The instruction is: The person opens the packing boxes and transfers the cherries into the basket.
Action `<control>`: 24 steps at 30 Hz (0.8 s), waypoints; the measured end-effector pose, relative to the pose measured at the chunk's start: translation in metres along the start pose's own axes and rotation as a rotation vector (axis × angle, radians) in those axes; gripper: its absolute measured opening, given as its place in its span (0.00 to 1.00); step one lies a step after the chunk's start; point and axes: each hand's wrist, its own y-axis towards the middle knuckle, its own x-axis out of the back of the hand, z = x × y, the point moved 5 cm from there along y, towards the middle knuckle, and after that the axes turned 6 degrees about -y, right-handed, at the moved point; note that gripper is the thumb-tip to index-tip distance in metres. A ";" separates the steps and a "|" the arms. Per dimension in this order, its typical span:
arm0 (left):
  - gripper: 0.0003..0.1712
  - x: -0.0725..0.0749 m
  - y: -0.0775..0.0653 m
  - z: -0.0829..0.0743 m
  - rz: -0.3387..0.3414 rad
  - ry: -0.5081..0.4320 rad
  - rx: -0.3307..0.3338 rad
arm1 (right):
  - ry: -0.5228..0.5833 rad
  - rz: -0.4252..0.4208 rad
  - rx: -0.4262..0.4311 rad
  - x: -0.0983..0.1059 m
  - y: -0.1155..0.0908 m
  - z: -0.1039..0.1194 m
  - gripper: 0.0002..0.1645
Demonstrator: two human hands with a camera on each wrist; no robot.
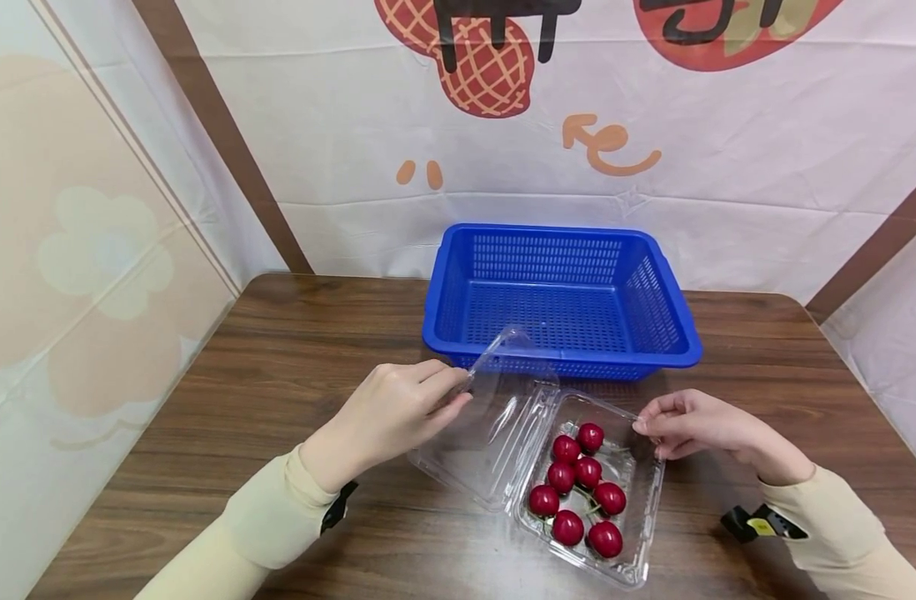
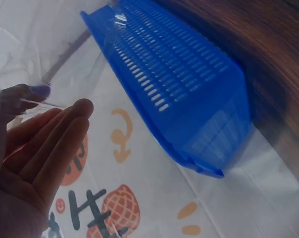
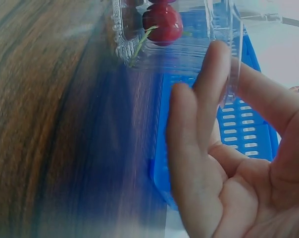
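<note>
A clear plastic clamshell box lies on the table with its lid tilted open to the left. Several dark red cherries with green stems sit in its base. My left hand pinches the lid's edge between thumb and fingers; the left wrist view shows the same hand with the thin clear edge in its grip. At the box's far right corner, my right hand pinches the rim. In the right wrist view that hand has the clear wall between thumb and fingers, close to one cherry.
Just behind the box stands a blue plastic basket with slotted walls and nothing inside; the raised lid overlaps its front edge. All of this is on a brown wooden table. A printed white cloth hangs behind and at the sides.
</note>
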 end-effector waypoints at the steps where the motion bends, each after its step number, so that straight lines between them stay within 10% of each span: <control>1: 0.07 0.001 -0.001 0.001 -0.003 0.001 0.008 | 0.004 -0.001 -0.006 0.000 0.000 0.000 0.23; 24: 0.24 -0.002 -0.028 0.017 0.125 0.156 0.244 | 0.028 -0.015 -0.006 -0.005 0.008 0.005 0.25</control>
